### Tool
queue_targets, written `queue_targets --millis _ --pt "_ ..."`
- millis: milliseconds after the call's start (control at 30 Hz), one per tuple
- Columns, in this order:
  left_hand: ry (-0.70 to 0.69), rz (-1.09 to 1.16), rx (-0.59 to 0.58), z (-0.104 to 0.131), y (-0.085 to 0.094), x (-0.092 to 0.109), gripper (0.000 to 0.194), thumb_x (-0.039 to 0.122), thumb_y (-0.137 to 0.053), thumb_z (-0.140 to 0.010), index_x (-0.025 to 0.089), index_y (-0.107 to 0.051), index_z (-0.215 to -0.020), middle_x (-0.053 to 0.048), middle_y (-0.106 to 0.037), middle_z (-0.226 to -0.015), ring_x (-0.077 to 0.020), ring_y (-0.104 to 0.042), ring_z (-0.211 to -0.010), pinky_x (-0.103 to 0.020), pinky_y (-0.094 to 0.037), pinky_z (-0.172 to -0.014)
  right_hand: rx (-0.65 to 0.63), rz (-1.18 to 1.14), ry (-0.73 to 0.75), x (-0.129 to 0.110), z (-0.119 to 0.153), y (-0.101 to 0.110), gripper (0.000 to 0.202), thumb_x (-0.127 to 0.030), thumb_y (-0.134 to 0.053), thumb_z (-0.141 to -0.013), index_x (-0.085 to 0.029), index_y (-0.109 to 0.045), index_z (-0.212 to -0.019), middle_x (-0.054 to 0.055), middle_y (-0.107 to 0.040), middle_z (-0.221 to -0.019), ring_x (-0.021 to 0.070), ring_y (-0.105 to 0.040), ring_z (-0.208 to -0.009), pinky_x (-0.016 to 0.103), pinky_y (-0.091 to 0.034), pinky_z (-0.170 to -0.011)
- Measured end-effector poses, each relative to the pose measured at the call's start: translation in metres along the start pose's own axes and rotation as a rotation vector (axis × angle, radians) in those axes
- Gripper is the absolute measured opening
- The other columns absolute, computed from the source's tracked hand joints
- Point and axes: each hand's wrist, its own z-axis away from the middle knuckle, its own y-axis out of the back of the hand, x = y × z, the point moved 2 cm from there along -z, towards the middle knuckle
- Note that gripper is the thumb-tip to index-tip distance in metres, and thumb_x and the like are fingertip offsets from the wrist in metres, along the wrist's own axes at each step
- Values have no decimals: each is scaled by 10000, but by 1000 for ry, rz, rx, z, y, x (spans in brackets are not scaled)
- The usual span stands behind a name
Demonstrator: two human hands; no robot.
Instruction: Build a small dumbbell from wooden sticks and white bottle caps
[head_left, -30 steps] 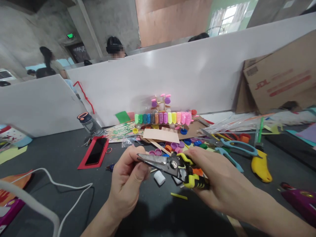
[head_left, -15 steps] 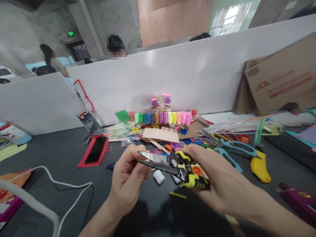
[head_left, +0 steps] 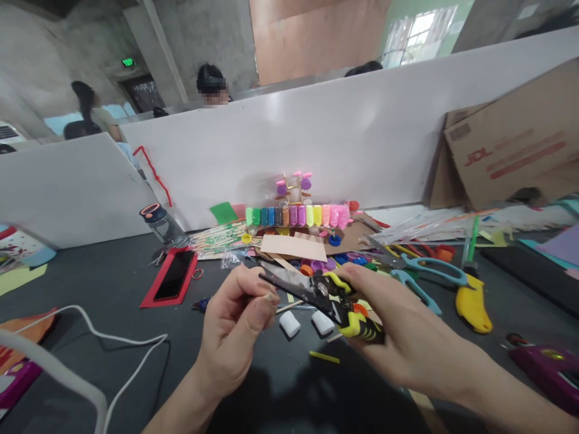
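Observation:
My right hand point(head_left: 398, 325) is wrapped round the yellow-and-black handles of spring-loaded pruning shears point(head_left: 322, 290). Their blades point left, toward my left fingertips, and look only slightly apart. Thumb and index finger of my left hand point(head_left: 237, 325) are pinched together on a small pale piece point(head_left: 270, 296); only its tip shows, so its kind is unclear. A thin wooden stick point(head_left: 289, 306) appears just right of these fingertips; whether it is held I cannot tell. Below the shears are two white blocks point(head_left: 289, 324) and a short yellow strip point(head_left: 324, 357) on the dark table.
Behind my hands are coloured clay packs point(head_left: 296, 215), bottle caps point(head_left: 319, 265) and a cardboard piece point(head_left: 294, 246). Blue-handled scissors point(head_left: 436, 268), a yellow tool point(head_left: 473, 307) and a purple glue gun point(head_left: 543, 371) lie right. Left are a phone point(head_left: 174, 275) and a white cable point(head_left: 131, 340).
The shears' blades have tilted and drawn a little away from my left fingertips, where a pale tip now shows. The view has shifted slightly. Both hands keep their grips.

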Motion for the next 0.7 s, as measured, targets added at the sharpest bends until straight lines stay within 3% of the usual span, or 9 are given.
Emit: queue_targets --millis 200,433,700 --pt "-15 14 29 -1 2 0 65 255 -692 -886 236 -634 -862 13 -530 -778 -84 -426 -588 -172 -397 -502 -90 -51 -46 1 -2 1 447 -168 -583 -717 -148 -524 -1160 185 -672 -1090 322 -667 -975 441 -572 -783" --pt "-56 1 12 -2 1 -1 53 216 -666 -900 224 -626 -867 2 -505 -787 -100 -433 -635 -173 -388 -512 -46 16 24 2 1 0 482 -170 -572 -710 -151 -501 -1187 175 -679 -1058 315 -674 -925 426 -566 -760" --pt "-27 19 1 -1 -2 -1 68 222 -626 -931 223 -610 -865 28 -467 -718 -85 -386 -570 -183 -359 -508 77 31 63 -2 -3 -1 356 -121 -510 -747 -183 -515 -1098 126 -708 -914 277 -695 -796 354 -566 -671"
